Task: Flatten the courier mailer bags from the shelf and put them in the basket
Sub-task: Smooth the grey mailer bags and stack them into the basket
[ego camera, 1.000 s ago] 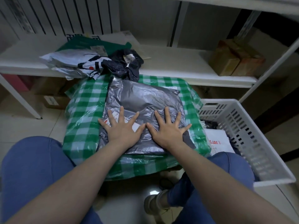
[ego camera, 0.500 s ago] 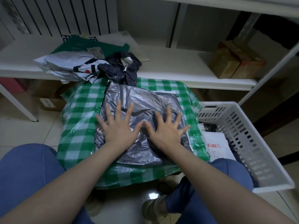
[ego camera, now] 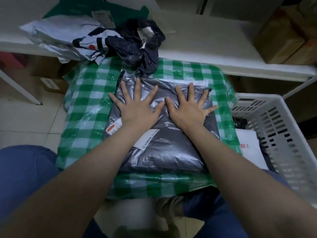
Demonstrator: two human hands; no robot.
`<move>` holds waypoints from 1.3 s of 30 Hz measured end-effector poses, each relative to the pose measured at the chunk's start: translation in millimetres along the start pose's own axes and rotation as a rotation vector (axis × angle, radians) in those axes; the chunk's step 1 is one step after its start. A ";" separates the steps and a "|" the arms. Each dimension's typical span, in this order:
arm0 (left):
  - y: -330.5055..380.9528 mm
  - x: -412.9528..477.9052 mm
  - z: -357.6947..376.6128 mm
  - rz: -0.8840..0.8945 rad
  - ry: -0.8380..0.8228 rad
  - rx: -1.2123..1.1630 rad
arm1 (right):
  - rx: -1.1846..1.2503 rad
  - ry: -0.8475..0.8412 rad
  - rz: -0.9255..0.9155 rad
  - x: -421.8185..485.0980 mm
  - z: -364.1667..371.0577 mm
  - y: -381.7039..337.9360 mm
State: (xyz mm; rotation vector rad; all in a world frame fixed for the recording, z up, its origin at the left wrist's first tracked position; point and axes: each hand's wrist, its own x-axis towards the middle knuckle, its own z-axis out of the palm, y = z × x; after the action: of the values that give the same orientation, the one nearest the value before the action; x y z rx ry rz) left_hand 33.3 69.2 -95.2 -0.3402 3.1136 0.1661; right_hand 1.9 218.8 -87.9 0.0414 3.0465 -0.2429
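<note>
A grey courier mailer bag (ego camera: pixel 161 134) is pressed flat on a green-and-white checked cover (ego camera: pixel 85 121).

The left hand (ego camera: pixel 137 107) and right hand (ego camera: pixel 188 107) are laid palm-down on its far half, fingers spread wide, thumbs nearly touching, nothing gripped; white labels are seen on its near half; beyond it, a crumpled dark mailer (ego camera: pixel 139 47) and a white printed one (ego camera: pixel 68 36) are heaped on the white shelf (ego camera: pixel 205 48); to the right, a white slotted basket (ego camera: pixel 281 138) is seen holding a white mailer (ego camera: pixel 247 143).
</note>
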 end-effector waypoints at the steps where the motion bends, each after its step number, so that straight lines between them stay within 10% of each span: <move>1: -0.2 0.1 2.2 0.000 0.004 -0.005 | -0.004 0.012 -0.002 0.5 2.7 0.6; 39: -0.9 -0.9 0.6 -0.009 -0.049 0.008 | -0.026 -0.044 -0.001 1.2 3.2 0.2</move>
State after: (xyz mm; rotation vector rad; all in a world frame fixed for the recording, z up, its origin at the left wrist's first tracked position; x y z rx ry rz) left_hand 34.3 68.6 -95.9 -0.3440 3.0633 0.1600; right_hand 1.0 218.6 -91.2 0.0323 3.0054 -0.2022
